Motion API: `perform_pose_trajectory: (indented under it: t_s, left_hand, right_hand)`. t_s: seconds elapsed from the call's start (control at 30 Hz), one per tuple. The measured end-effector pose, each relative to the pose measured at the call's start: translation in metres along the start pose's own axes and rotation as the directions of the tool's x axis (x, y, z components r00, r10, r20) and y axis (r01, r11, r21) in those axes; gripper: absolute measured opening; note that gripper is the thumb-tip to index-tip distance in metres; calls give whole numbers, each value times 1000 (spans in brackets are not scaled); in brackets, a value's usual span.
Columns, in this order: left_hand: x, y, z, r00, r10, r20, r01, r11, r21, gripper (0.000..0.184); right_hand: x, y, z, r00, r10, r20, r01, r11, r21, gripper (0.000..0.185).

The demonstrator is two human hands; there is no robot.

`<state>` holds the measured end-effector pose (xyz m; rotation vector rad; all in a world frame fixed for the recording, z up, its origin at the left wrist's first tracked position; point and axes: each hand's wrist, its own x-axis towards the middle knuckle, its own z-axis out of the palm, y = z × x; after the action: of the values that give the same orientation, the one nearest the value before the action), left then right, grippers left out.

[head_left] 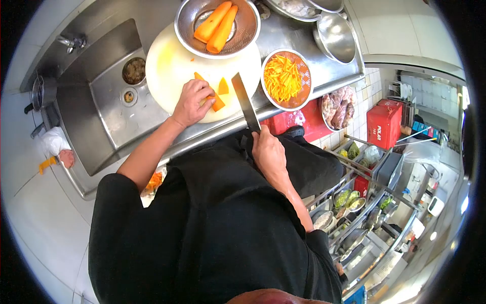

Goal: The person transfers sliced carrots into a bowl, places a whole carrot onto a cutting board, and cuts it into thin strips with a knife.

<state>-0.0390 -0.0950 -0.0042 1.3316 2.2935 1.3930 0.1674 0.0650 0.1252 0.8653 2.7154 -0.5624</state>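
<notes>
With its fingers bent, my left hand [192, 104] presses on a cut carrot piece [217, 104] on the round white cutting board [167, 76]. Another small carrot piece [223, 86] lies just to the right of it. My right hand [269, 152] is wrapped round the handle of a cleaver [244, 100], whose blade points up over the board's right edge, apart from the carrot. A metal bowl [183, 31] with two peeled carrots [221, 30] rests on the board's far part. Right of the board, a colander [306, 81] holds shredded carrot [282, 78].
A steel sink [101, 121] with a tap [71, 43] is at the left. More metal bowls [335, 40] stand at the back right. Below the counter's right end are a bowl of raw meat [337, 107], a red box [385, 124] and metal shelves [364, 223].
</notes>
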Motion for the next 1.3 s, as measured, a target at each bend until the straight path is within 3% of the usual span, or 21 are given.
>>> perform_pose_trajectory:
  t_s: [0.1,0.17,0.27,0.47,0.57,0.67,0.77,1.3]
  left_hand:
    - [33,-3,-1,992,85,94,-97,986,134,14]
    - [61,-10,3,956,16,294,-66,985,161,22]
    - [92,-28,15,813,-60,579,-93,969,230,24]
    - [93,4,12,767,-147,624,-61,952,299,27]
    - [78,-3,14,875,-58,481,-82,961,265,28]
    - [64,-8,-2,986,-15,163,0,996,89,27]
    - [34,-9,-18,995,-61,73,56,996,77,27]
    - [-3,-5,-1,999,37,6,-37,999,4,25]
  right_hand:
    - [0,13,7,997,77,7,-77,996,37,23]
    - [-1,19,15,995,98,26,-99,994,52,24]
    - [-2,20,26,988,147,47,-150,986,71,26]
    - [-7,16,29,986,164,21,-165,974,152,25]
    - [-5,20,31,986,165,38,-169,977,131,25]
    - [-7,23,29,990,141,2,-139,978,158,25]
    - [-10,21,21,996,85,-38,-80,989,128,24]
    - [-6,-19,-14,990,-128,63,130,991,-37,17]
